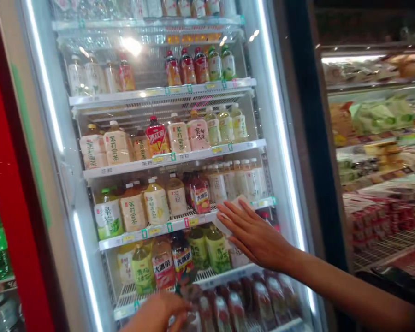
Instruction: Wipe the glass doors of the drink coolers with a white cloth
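My right hand (259, 237) reaches in from the right, fingers stretched out and lying flat, at the glass front of a lit drinks cooler. A thin pale sheet (224, 226), perhaps a tissue or cloth, shows between the fingers and the glass; its edges are faint. Low in the picture, my left hand (162, 311) is smeared by motion, with its fingers bent. Whether it holds anything cannot be made out. Behind the glass stand a red-labelled tea bottle (199, 193), nearest my right fingertips, and a dark-labelled tea bottle (182, 253) above my left hand.
White shelves (169, 161) carry several rows of bottles. Bright light strips (287, 138) run down both sides of the cooler. A red panel (17, 184) borders it on the left. To the right, an open display (383, 175) holds packaged food.
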Demonstrator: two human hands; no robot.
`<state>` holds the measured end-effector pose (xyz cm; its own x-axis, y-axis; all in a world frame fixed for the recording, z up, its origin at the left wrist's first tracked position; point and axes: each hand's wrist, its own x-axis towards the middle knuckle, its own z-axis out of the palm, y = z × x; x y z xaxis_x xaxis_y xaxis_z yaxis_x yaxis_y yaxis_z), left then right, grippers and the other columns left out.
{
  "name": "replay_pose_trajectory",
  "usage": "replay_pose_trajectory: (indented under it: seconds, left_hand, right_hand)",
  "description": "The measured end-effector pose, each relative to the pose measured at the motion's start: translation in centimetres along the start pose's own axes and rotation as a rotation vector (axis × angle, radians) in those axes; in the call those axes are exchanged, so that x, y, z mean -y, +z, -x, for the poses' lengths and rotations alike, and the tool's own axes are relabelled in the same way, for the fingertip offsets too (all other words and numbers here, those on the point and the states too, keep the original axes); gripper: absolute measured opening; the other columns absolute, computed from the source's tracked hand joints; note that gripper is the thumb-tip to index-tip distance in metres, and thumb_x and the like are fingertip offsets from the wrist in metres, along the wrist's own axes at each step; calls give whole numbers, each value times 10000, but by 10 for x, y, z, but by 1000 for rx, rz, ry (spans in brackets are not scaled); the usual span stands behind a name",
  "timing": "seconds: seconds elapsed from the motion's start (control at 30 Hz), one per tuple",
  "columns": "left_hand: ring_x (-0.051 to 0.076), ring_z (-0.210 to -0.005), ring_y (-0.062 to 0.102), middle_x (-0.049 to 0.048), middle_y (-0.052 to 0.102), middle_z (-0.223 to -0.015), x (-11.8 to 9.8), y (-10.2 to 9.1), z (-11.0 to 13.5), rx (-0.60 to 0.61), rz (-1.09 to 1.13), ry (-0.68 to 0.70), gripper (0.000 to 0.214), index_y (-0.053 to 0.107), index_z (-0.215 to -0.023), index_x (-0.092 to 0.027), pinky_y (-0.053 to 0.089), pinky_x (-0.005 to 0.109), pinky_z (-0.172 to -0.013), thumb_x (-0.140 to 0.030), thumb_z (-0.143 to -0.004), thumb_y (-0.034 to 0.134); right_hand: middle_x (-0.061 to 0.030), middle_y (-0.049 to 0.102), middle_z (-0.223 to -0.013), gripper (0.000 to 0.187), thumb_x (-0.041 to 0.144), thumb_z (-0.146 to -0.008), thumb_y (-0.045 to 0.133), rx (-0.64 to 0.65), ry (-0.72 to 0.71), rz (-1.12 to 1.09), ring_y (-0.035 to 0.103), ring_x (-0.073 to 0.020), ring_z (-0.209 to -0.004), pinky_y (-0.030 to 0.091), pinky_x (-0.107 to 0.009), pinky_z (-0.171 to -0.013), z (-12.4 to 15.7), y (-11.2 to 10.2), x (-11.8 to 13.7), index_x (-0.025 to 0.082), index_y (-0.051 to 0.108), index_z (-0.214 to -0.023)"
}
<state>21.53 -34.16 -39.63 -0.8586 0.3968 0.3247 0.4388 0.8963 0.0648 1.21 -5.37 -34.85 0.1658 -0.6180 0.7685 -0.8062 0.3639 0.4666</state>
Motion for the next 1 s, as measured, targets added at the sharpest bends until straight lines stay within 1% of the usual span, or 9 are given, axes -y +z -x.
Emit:
replay_pose_trajectory:
  seconds: [0.1, 0.17, 0.23, 0.3, 0.43, 0.53, 0.7, 0.77, 1.0]
  left_hand:
    - [179, -1032, 706, 35, 760, -1078, 13, -62, -40, -378, -326, 32, 289, 711, -1142, -283, 570, 399, -980, -311, -1018, 451]
    - [257, -1356, 573, 101, 679, -1357, 27, -88, -69, -569, -401, -47, 388, 633, -1338, -245, 421, 556, -1176, -288, -1029, 403]
    - [309, -1563, 299, 131, 472, -1594, 42, -89, -91, -781, -501, -164, 478, 500, -1493, -235, 207, 676, -1258, -286, -1026, 411]
    - [317, -1615, 89, 123, 289, -1693, 56, -70, -102, -890, -565, -221, 568, 369, -1579, -254, 62, 714, -1265, -305, -1018, 444]
    - [279, -1615, 20, 73, 204, -1713, 74, -17, -101, -932, -634, -232, 692, 172, -1636, -321, -1, 663, -1286, -358, -1014, 473]
    - [281, -1613, 18, 68, 185, -1714, 77, 0, -95, -942, -672, -249, 727, 115, -1642, -314, 5, 650, -1293, -377, -1014, 475]
    - [280, -1612, 17, 72, 170, -1713, 75, -1, -94, -952, -712, -244, 756, 108, -1644, -298, 23, 650, -1294, -379, -1005, 504]
    - [271, -1613, 6, 59, 149, -1717, 75, -2, -94, -946, -710, -236, 766, 97, -1643, -307, 18, 643, -1297, -372, -1002, 513]
    - [264, -1611, -33, 36, 57, -1730, 76, 14, -84, -875, -652, -237, 774, 107, -1645, -289, -25, 608, -1307, -343, -995, 526]
  right_hand:
    - [-54, 186, -1719, 698, 365, -1066, 380, 1, 45, 51, 127, -257, -1605, 163, -617, -1299, -86, 6, -10, 249, 22, -1654]
    - [-69, 107, -1732, 662, 367, -1076, 313, -71, 252, 99, 40, -265, -1612, 121, -638, -1292, -135, 25, -15, 219, 26, -1655]
    - [-128, 86, -1729, 666, 359, -1078, 289, -182, 454, 126, -21, -296, -1610, 121, -666, -1275, -155, 54, -8, 141, 28, -1651]
    - [-207, 96, -1713, 705, 349, -1073, 303, -198, 462, 143, -32, -338, -1605, 149, -699, -1251, -138, 90, 17, 55, 0, -1637]
    - [-120, 169, -1719, 764, 325, -1039, 430, -172, 284, 164, 57, -256, -1615, 152, -605, -1289, -49, 144, 79, 180, 4, -1657]
    - [-90, 139, -1727, 784, 302, -1034, 447, -180, 252, 166, 7, -220, -1616, 134, -563, -1303, -29, 146, 85, 197, -17, -1656]
    - [-127, 2, -1732, 778, 350, -1057, 385, -204, 394, 156, -100, -287, -1606, 101, -640, -1283, -110, 126, 41, 133, -76, -1645]
    - [-122, -16, -1733, 773, 363, -1059, 374, -187, 410, 146, -89, -291, -1607, 84, -645, -1282, -118, 132, 46, 143, -79, -1646]
    - [-44, 83, -1739, 785, 316, -1050, 397, -92, 284, 89, -8, -188, -1614, 119, -534, -1309, 3, 162, 125, 244, -112, -1642]
